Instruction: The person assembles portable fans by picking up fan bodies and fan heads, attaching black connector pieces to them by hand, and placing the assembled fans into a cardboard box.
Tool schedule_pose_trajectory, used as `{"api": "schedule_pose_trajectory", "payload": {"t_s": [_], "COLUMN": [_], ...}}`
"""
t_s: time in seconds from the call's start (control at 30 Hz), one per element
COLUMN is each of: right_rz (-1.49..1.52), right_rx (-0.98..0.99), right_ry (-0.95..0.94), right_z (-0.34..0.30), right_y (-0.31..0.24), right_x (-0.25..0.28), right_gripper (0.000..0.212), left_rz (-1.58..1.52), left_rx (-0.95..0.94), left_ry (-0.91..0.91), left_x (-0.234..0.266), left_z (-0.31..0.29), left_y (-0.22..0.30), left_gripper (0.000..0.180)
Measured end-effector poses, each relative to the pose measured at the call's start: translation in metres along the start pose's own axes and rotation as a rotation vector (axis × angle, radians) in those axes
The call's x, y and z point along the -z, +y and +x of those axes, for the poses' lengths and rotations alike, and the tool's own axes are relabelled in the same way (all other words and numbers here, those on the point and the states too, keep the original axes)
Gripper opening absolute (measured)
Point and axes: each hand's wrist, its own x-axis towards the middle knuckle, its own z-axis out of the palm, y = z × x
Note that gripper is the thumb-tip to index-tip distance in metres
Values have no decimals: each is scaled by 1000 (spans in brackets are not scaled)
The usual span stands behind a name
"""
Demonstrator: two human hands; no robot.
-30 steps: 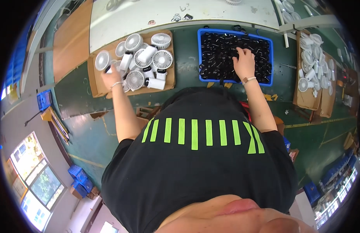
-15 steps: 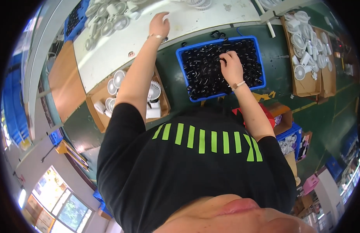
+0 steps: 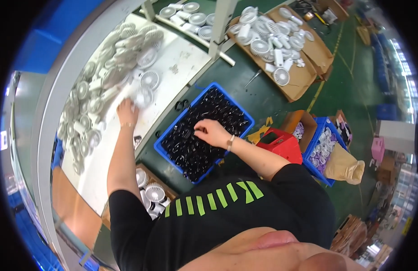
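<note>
Over the white tabletop, my left hand (image 3: pixel 127 113) reaches out with its fingers closed at the edge of a white handheld fan (image 3: pixel 142 97). That fan is smeared by motion, and its handle is hard to make out. Another white handheld fan (image 3: pixel 149 80) lies just beyond it. My right hand (image 3: pixel 212 133) is above a blue bin (image 3: pixel 236 104) heaped with small glossy black plastic parts (image 3: pixel 204 153). Its fingers are curled and pinched together among the parts; whatever lies between the fingertips is too small and dark to name.
A large heap of white fans (image 3: pixel 105 72) covers the table's far left. Cardboard boxes hold more fans, one at the far right (image 3: pixel 304 79) and one under my left arm (image 3: pixel 170 193). A red stool (image 3: pixel 281 145) and a blue crate (image 3: pixel 324 174) stand right. A white frame post (image 3: pixel 223 29) rises at the back.
The view has turned left. My left hand, empty and stretched over the table before, is now at a white handheld fan. The right hand stays over the bin of black parts.
</note>
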Motion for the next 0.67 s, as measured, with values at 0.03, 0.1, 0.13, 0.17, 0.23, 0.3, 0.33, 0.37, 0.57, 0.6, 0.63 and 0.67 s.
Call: {"api": "schedule_pose_trajectory", "payload": {"t_s": [0.03, 0.1, 0.13, 0.17, 0.23, 0.3, 0.33, 0.37, 0.57, 0.6, 0.63, 0.67], "right_rz": [44, 66, 48, 41, 183, 279, 382, 364, 295, 234, 220, 224], "right_rx": [-105, -168, -175, -175, -227, -254, -296, -304, -150, -121, -146, -107], "right_ry": [-32, -66, -73, -64, -92, -61, -15, -1, -19, 4, -28, -13], "right_z": [-8, -16, -17, -22, -29, -35, -39, -43, -71, -80, -82, -62], "right_y": [-5, -11, -17, -21, -34, -35, -33, -39, -45, -59, -74, -82], "right_x": [2, 7, 9, 10, 4, -2, -3, -2, -37, -38, -36, -15], "right_gripper": [19, 22, 22, 22, 20, 19, 19, 19, 16, 16, 16, 15], "left_rz": [-11, -98, -102, -253, -577, -1153, -1548, -1690, -1936, -2054, -2226, -2187], "left_rx": [-36, 80, 74, 181, 380, 594, 727, 744, 837, 915, 950, 832], "left_ry": [-41, -42, -34, 132, 287, 277, 268, 190, 29, 54, 37, 36], "left_x": [-1, 5, 9, 14, 18, 23, 37, 56, 104, 117, 115, 113], "left_z": [-15, -35, -47, -61, -100, -142, -163, -185, -309, -315, -316, -281], "left_y": [0, 16, 31, 51, 47, 55, 88, 112, 173, 179, 170, 171], "left_gripper": [33, 37, 37, 35, 33, 38, 41, 43, 59, 61, 62, 64]}}
